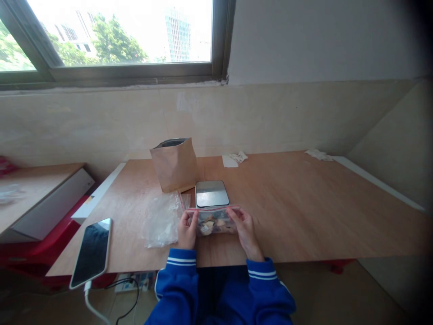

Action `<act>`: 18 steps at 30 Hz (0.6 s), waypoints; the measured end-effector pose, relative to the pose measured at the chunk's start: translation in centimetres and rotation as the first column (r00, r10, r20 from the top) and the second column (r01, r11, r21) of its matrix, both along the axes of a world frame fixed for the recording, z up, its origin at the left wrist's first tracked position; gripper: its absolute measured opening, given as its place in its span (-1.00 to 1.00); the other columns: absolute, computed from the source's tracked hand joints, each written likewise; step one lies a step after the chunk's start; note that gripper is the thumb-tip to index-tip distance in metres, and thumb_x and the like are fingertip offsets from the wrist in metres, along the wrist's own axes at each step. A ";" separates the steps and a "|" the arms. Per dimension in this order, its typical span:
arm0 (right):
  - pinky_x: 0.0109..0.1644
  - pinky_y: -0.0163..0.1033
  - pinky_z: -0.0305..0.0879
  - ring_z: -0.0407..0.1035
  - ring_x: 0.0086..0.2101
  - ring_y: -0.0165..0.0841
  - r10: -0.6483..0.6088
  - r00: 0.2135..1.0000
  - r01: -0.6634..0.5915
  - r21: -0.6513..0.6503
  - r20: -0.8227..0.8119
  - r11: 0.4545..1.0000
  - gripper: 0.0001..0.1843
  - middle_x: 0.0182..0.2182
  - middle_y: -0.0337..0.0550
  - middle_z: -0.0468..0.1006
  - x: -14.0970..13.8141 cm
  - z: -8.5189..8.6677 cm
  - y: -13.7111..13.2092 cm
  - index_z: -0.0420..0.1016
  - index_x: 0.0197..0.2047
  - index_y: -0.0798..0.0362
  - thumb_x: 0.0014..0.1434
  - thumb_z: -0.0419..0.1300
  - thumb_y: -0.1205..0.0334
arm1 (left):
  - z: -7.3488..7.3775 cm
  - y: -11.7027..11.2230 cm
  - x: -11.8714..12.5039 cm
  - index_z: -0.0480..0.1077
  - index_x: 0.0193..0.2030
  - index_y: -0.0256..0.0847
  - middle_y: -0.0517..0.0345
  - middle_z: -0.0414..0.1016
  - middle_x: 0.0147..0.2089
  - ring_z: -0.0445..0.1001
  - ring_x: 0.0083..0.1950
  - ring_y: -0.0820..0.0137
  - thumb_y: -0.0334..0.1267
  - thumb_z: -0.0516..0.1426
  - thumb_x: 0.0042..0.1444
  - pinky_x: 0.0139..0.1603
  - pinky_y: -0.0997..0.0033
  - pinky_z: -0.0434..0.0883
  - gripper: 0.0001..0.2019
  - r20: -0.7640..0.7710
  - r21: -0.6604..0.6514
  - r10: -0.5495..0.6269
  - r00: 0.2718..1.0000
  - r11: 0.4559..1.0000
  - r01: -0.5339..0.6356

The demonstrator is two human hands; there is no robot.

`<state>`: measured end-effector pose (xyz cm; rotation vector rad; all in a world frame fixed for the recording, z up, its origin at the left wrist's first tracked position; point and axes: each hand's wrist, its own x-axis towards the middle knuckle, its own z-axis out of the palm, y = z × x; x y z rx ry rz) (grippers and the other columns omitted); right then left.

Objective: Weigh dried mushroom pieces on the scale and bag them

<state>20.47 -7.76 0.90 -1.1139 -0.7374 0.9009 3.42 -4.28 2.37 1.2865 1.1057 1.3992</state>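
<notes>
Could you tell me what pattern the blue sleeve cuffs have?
Two white stripes on each cuff, head view.

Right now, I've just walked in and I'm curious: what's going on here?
A person's left hand and right hand hold a clear zip-top bag of chunky pieces at a wooden table. A flat scale and an upright brown paper bag sit behind it; a loose plastic bag and a phone lie to the left.

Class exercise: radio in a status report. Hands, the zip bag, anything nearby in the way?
Left hand and right hand holding both ends of zip bag. Brown pieces inside. Flat kitchen scale just ahead; loose plastic bag beside left hand.
</notes>
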 end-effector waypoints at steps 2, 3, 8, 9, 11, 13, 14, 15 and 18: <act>-0.16 -0.18 0.42 0.48 -0.30 -0.30 -0.003 1.000 0.003 0.007 0.018 1.000 -0.73 -0.37 -0.17 0.60 0.1 -0.1 -0.1 0.56 -0.31 0.05 -0.01 0.33 0.04 | -0.1 0.0 0.0 0.46 -0.39 -0.21 0.14 0.51 -0.40 0.47 -0.27 0.34 0.06 0.22 -0.04 -0.16 0.38 0.38 -0.66 -0.026 0.007 0.035 0.999 0.999 -0.035; -0.15 -0.17 0.42 0.48 -0.30 -0.30 0.000 1.000 0.000 0.009 0.024 1.000 -0.73 -0.37 -0.17 0.59 0.1 -0.1 -0.1 0.56 -0.32 0.05 -0.01 0.32 0.04 | -0.1 0.0 0.0 0.47 -0.39 -0.21 0.14 0.51 -0.40 0.47 -0.25 0.33 0.06 0.22 -0.05 -0.14 0.37 0.37 -0.67 -0.035 0.009 0.053 0.998 0.999 -0.053; -0.20 -0.21 0.41 0.46 -0.31 -0.31 0.002 1.000 -0.002 0.000 0.029 1.000 -0.74 -0.38 -0.18 0.58 0.1 -0.2 0.0 0.54 -0.32 0.03 -0.01 0.31 0.03 | 0.0 -0.1 0.1 0.46 -0.40 -0.22 0.13 0.50 -0.41 0.46 -0.28 0.34 0.05 0.23 -0.06 -0.16 0.38 0.37 -0.66 0.007 0.001 0.053 0.999 0.999 -0.053; -0.22 -0.22 0.41 0.45 -0.31 -0.31 0.004 1.000 -0.004 0.002 0.029 1.000 -0.74 -0.38 -0.19 0.57 0.0 -0.3 0.0 0.53 -0.32 0.03 0.00 0.30 0.02 | 0.1 -0.1 0.1 0.47 -0.38 -0.23 0.13 0.51 -0.40 0.46 -0.29 0.35 0.05 0.24 -0.06 -0.18 0.38 0.38 -0.67 0.034 -0.007 0.027 0.999 1.000 -0.027; -0.25 -0.25 0.39 0.45 -0.33 -0.33 0.035 0.999 -0.035 0.013 0.021 0.999 -0.73 -0.39 -0.20 0.56 0.0 -0.3 0.0 0.51 -0.29 0.02 0.02 0.28 0.01 | 0.0 0.0 0.0 0.47 -0.32 -0.23 0.12 0.53 -0.35 0.48 -0.27 0.35 0.01 0.26 -0.07 -0.17 0.38 0.39 -0.67 0.085 -0.025 -0.023 0.996 0.999 0.025; -0.26 -0.27 0.38 0.45 -0.32 -0.35 0.101 0.995 -0.101 0.031 0.003 0.994 -0.71 -0.37 -0.21 0.56 -0.2 -0.2 0.0 0.49 -0.21 0.00 0.05 0.27 0.01 | -0.1 0.0 -0.1 0.48 -0.26 -0.23 0.10 0.55 -0.27 0.49 -0.22 0.34 -0.04 0.28 -0.09 -0.14 0.37 0.40 -0.67 0.121 -0.045 -0.043 0.992 0.998 0.049; -0.25 -0.28 0.38 0.45 -0.30 -0.34 0.132 0.991 -0.132 0.039 -0.005 0.991 -0.69 -0.35 -0.21 0.57 -0.2 -0.1 -0.1 0.47 -0.17 -0.01 0.06 0.26 0.02 | -0.2 0.0 -0.1 0.48 -0.25 -0.24 0.09 0.56 -0.25 0.49 -0.20 0.33 -0.06 0.29 -0.09 -0.13 0.36 0.40 -0.67 0.130 -0.058 -0.048 0.990 0.997 0.056; -0.23 -0.27 0.39 0.45 -0.29 -0.34 0.154 0.988 -0.154 0.043 -0.004 0.987 -0.68 -0.33 -0.21 0.58 -0.3 0.0 -0.1 0.46 -0.14 -0.01 0.07 0.26 0.02 | -0.3 0.1 -0.2 0.49 -0.26 -0.24 0.09 0.56 -0.25 0.49 -0.20 0.33 -0.07 0.29 -0.09 -0.13 0.36 0.40 -0.68 0.137 -0.071 -0.051 0.989 0.996 0.062; -0.17 -0.23 0.40 0.46 -0.26 -0.32 0.169 0.984 -0.171 0.032 0.059 0.985 -0.71 -0.30 -0.18 0.59 -0.4 0.3 -0.2 0.49 -0.17 0.00 0.09 0.23 0.01 | -0.7 0.2 -0.2 0.50 -0.31 -0.26 0.11 0.55 -0.33 0.49 -0.25 0.35 -0.08 0.28 -0.07 -0.17 0.38 0.40 -0.72 0.143 -0.107 -0.062 0.988 0.991 0.078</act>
